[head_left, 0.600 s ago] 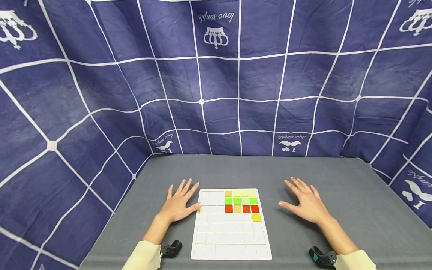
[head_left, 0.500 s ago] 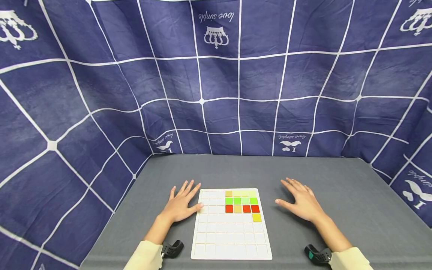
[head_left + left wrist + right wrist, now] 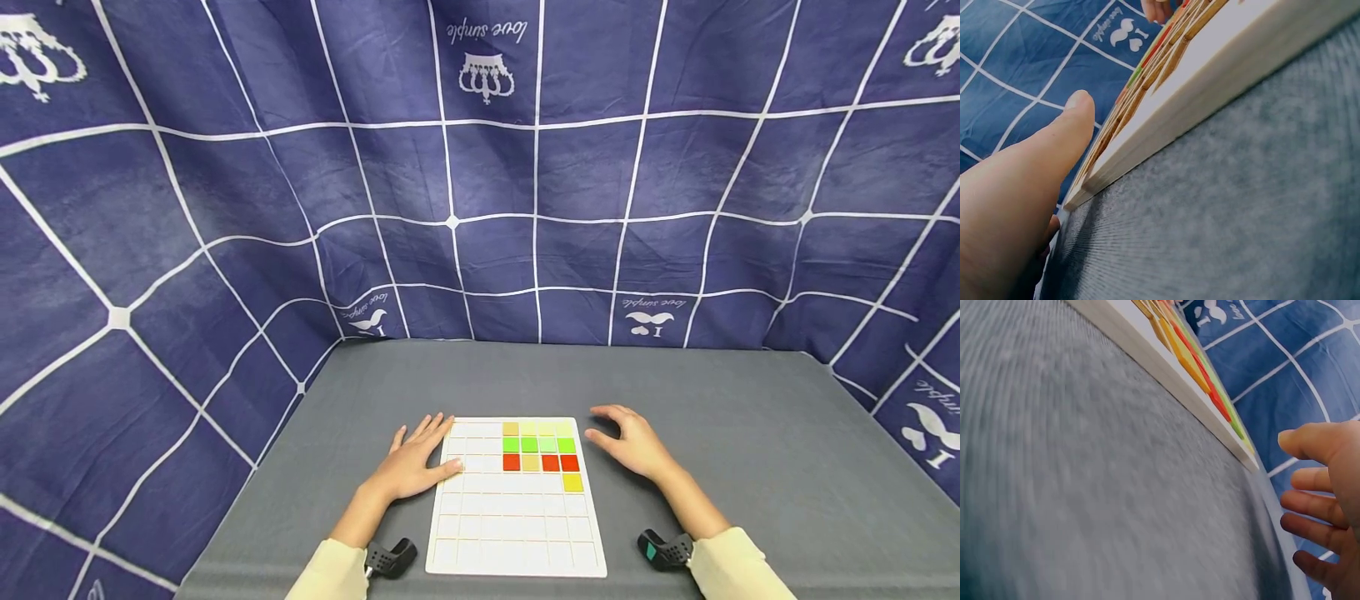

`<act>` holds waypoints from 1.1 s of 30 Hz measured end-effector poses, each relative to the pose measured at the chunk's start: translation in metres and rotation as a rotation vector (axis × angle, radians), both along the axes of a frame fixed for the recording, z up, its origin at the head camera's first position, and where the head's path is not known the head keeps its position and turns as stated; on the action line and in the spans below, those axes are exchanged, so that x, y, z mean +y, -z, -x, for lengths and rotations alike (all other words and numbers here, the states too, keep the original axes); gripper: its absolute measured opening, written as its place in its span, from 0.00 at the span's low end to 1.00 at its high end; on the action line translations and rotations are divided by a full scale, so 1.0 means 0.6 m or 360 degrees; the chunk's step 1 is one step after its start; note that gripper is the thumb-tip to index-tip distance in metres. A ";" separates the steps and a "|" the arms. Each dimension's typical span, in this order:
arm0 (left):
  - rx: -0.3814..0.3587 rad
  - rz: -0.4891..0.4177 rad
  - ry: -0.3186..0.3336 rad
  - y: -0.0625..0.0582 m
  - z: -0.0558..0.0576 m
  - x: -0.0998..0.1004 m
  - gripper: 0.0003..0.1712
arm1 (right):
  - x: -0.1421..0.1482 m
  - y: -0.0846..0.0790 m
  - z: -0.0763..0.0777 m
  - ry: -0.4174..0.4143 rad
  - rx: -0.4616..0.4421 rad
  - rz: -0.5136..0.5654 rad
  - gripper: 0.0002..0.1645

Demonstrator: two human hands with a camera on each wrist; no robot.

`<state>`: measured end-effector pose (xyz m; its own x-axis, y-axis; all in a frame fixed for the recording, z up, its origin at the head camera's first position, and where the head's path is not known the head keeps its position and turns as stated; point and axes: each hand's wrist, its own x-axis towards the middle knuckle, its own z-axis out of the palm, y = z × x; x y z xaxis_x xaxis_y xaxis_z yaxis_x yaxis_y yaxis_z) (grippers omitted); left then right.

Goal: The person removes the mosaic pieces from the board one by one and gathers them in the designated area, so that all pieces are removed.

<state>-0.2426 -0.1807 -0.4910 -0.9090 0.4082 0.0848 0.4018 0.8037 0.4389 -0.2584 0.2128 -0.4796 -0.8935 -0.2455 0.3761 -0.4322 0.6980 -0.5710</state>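
Note:
A white gridded board (image 3: 517,529) lies flat on the table; the left wrist view shows its pale side edge (image 3: 1166,134). Coloured square tiles sit in its upper right cells: pale yellow and tan at the far row, then green tiles (image 3: 528,444), red tiles (image 3: 551,462) with a tan one, and a single yellow tile (image 3: 572,482). My left hand (image 3: 412,468) lies at the board's left side, fingers straight and spread, thumb over the edge. Beyond the board's right edge my right hand (image 3: 633,442) hovers with loosely bent fingers, thumb apart from them, holding nothing.
A grey cloth-covered table (image 3: 720,417) extends around the board on all sides. Behind it and to the sides hangs a blue curtain (image 3: 495,183) with white lines. Each wrist carries a black band, such as the right band (image 3: 663,550).
The right hand has come left, close to the board's right edge, its fingers bending more. My left hand has shifted slightly right, its thumb further over the board. The tiles stay where they were.

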 end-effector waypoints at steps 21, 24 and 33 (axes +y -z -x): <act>0.0078 -0.0016 0.0033 0.008 -0.005 -0.002 0.48 | -0.047 0.020 0.017 -0.0039 0.0047 0.0070 0.11; 0.0077 -0.0024 0.0030 0.008 -0.005 -0.002 0.48 | -0.048 0.021 0.017 -0.0035 0.0048 0.0064 0.10; 0.0072 -0.0014 0.0020 0.008 -0.004 -0.001 0.48 | -0.048 0.019 0.021 -0.0046 0.0028 0.0083 0.08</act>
